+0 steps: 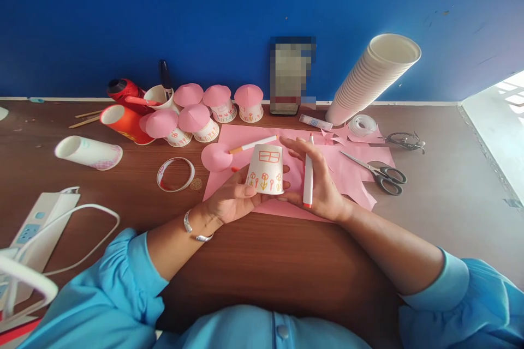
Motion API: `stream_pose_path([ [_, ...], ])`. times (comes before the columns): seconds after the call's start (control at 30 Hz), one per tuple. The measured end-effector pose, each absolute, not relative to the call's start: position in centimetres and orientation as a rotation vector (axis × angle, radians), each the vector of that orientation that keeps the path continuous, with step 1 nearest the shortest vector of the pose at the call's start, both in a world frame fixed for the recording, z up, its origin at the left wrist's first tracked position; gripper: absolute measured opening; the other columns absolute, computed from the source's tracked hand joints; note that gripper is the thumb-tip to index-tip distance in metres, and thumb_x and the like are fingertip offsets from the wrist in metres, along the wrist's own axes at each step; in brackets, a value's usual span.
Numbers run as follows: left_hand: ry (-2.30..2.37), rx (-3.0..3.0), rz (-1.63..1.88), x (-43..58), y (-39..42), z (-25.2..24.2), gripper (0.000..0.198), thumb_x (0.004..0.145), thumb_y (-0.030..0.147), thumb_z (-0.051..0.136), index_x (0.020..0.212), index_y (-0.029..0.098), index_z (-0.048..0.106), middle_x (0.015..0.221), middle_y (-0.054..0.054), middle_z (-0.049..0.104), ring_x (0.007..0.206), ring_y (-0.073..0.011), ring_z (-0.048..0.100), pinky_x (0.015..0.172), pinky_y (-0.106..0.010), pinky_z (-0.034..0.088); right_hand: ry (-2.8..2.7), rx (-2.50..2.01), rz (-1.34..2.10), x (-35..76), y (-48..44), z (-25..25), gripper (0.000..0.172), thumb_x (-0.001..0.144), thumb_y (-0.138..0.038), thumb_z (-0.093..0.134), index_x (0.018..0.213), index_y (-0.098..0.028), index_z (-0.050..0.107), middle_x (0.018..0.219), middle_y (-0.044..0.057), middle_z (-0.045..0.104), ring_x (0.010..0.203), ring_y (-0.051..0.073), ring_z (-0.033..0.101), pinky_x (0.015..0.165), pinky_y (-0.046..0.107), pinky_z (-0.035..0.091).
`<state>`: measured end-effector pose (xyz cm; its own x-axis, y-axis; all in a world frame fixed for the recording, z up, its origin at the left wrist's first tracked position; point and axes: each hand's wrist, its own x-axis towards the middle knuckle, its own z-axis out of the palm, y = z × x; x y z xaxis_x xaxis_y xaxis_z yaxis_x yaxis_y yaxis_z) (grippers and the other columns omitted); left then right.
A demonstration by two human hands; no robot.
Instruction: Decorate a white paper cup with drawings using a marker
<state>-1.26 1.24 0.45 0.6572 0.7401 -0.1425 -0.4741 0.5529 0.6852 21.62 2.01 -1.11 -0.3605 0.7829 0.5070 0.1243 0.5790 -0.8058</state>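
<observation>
My left hand (234, 196) holds an upside-down white paper cup (265, 170) with a red window and a row of flowers drawn on it. Close to the cup's right side, my right hand (321, 182) has an upright white marker (308, 177) with a red end held against the palm, its fingers curved toward the cup. Under both hands lie sheets of pink paper (295, 210). Behind the cup rest another marker (254, 144), with an orange end, and a pink paper cone (216, 157). A small red cap (235, 169) lies near my left fingers.
Several cups with pink cone roofs (249, 96) stand at the back left, beside an orange cup (125, 124). Scissors (379, 172), clear tape (362, 125) and glasses (406, 142) lie right. A tall cup stack (372, 79) and a phone (289, 76) lean against the wall. A power strip (43, 229) is left.
</observation>
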Motion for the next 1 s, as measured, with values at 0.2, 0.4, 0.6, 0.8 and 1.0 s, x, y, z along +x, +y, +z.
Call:
stream_pose_path([
  [0.2,0.470,0.710,0.775,-1.1,1.2,0.2,0.063,0.076,0.040,0.089,0.133,0.024,0.069,0.141,-0.015,0.072,0.138,-0.0429,0.064,0.115,-0.058,0.050,-1.845,-0.736,0.786,21.9,1.9,-1.2,0.095,0.090,-0.042,0.086,0.166,-0.042,0.029,0.160,0.012,0.055,0.151,0.038,0.055,0.118,0.068,0.054],
  [0.4,0.654,0.886,0.860,-1.0,1.0,-0.7,0.076,0.071,0.045,0.096,0.137,0.026,0.065,0.134,-0.012,0.073,0.131,-0.0380,0.066,0.108,-0.052,0.052,-1.898,-0.717,0.629,21.7,2.2,-1.1,0.095,0.089,-0.032,0.086,0.166,-0.037,0.030,0.158,0.014,0.058,0.147,0.037,0.058,0.119,0.067,0.051],
  [0.6,0.639,0.886,0.854,-1.0,1.1,-0.6,0.071,0.075,0.044,0.094,0.136,0.023,0.065,0.132,-0.013,0.075,0.131,-0.0385,0.067,0.112,-0.055,0.051,-1.925,-0.702,0.643,21.7,2.1,-0.7,0.093,0.092,-0.034,0.084,0.166,-0.037,0.027,0.163,0.014,0.054,0.153,0.035,0.053,0.123,0.064,0.049],
  [0.8,0.465,0.678,0.806,-1.3,1.5,-0.1,0.067,0.081,0.058,0.084,0.133,0.019,0.067,0.140,-0.018,0.073,0.141,-0.0436,0.063,0.121,-0.062,0.047,-1.823,-0.704,0.825,21.9,2.1,-0.8,0.094,0.091,-0.047,0.085,0.165,-0.041,0.027,0.166,0.015,0.049,0.151,0.035,0.054,0.115,0.062,0.055],
  [1.0,0.471,0.632,0.788,-1.6,1.5,0.2,0.071,0.077,0.057,0.085,0.134,0.018,0.067,0.142,-0.020,0.072,0.145,-0.0469,0.059,0.121,-0.064,0.047,-1.826,-0.777,0.809,21.8,2.0,-1.0,0.086,0.095,-0.042,0.081,0.163,-0.040,0.029,0.160,0.016,0.054,0.142,0.035,0.062,0.109,0.062,0.060],
])
